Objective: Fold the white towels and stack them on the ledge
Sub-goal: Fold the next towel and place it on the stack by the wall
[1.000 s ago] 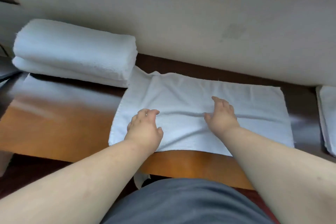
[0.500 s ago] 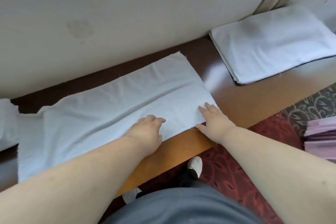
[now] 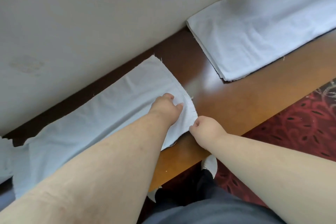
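Note:
A long white towel (image 3: 109, 111), folded into a strip, lies along the brown wooden ledge (image 3: 236, 100) against the wall. My left hand (image 3: 167, 108) is on its right end, with curled fingers bunching the cloth. Just to the right, my right hand (image 3: 205, 126) pinches the towel's near right edge at the corner, which is slightly lifted and puckered. My left forearm hides much of the towel's near edge.
A flat pile of white towels (image 3: 263, 29) lies further right on the ledge, with a gap of bare wood between. A pale wall (image 3: 91, 14) backs the ledge. Red patterned carpet (image 3: 300, 132) and my shoe (image 3: 210, 165) are below. More white cloth (image 3: 4, 160) shows at the left edge.
The view swung right. Both hands slid to the towel's right end. My right hand went from flat to pinching the corner, and my left hand's fingers closed on the cloth.

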`<state>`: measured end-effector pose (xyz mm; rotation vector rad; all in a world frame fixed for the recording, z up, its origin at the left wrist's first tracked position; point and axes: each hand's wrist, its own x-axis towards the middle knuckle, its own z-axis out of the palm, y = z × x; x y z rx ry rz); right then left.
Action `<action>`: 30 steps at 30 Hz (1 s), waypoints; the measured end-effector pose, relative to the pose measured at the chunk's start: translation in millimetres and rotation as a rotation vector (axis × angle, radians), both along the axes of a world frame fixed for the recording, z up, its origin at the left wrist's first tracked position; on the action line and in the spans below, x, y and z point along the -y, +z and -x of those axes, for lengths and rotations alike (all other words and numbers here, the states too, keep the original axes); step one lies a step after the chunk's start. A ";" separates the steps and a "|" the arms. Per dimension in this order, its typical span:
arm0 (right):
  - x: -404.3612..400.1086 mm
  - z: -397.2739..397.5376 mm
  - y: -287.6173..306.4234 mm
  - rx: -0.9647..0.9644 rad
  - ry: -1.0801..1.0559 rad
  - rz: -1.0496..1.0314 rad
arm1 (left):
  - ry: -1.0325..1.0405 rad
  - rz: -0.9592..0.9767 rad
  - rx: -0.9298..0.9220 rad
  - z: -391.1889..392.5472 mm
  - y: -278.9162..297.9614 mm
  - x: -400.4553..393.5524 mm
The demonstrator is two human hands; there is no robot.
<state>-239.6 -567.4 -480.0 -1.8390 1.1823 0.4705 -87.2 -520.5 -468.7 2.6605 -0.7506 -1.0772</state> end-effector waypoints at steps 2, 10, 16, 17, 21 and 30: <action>1.6 10.8 -1.6 0.111 -0.134 0.035 | -0.054 -0.061 0.045 7.9 -0.9 4.8; 34.2 14.4 3.8 0.061 -0.073 0.095 | -0.100 0.085 -0.117 45.9 -4.2 23.4; 43.1 30.4 3.0 -0.063 -0.056 0.093 | 0.058 0.226 0.164 -15.6 6.5 78.1; 43.4 34.6 2.4 -0.074 -0.045 0.082 | 0.074 0.202 0.147 -26.3 4.7 91.4; 42.3 46.0 -0.4 -0.055 0.031 -0.017 | 0.235 -0.062 0.126 -43.9 -8.6 129.0; 45.9 47.3 15.6 0.009 0.091 -0.105 | 0.273 0.180 0.177 -46.4 -22.3 150.6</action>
